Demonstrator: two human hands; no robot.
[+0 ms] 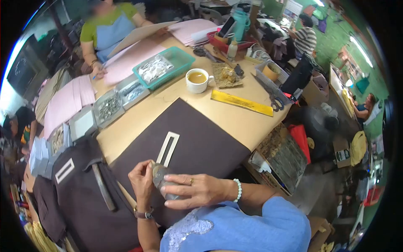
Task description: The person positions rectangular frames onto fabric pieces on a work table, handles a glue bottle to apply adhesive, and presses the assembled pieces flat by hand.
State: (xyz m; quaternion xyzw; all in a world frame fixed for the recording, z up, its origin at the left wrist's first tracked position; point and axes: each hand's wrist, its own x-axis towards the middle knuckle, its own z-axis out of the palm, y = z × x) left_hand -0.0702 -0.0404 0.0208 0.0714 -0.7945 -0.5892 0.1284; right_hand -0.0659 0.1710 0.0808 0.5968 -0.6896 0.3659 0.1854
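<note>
My right hand (193, 190), with a ring and a beaded bracelet at the wrist, is wrapped over a rounded grey-brown object (159, 173) whose kind I cannot make out. Against its left side my left hand (141, 178) is closed, thumb and fingertips pinched together; what they hold is hidden. Just beyond my fingers a cream rectangular frame with a long slot (172, 148) lies on a dark brown sheet (201, 130). To the left, more dark brown material (90, 210) carries a hammer (102, 182) and a second slotted frame (64, 170).
A cup of yellowish liquid (196, 87), a yellow ruler (241, 103), scissors (277, 103) and a teal tray (184, 63) of white pieces are on the table. Small boxes of metal parts (108, 108) line its left edge. Across the table a person (115, 31) handles pink sheets.
</note>
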